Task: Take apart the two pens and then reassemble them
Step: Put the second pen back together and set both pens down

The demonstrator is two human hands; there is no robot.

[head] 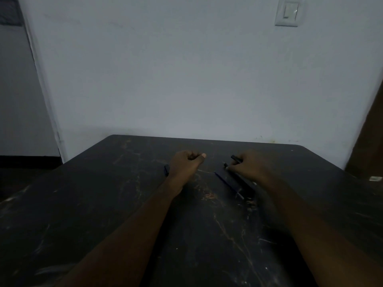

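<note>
The scene is dim. My left hand rests on the dark table with its fingers curled in; whether it holds anything is hidden. A small dark pen cap lies just left of that wrist. My right hand is closed on a short dark pen piece that sticks out to the upper left. Beside that hand a thin ink refill and a dark pen barrel lie side by side, pointing toward me.
The scratched black table ends at a pale wall. A light switch is high on the right. A small white object sits at the table's right edge. A dark doorway opening is at the left.
</note>
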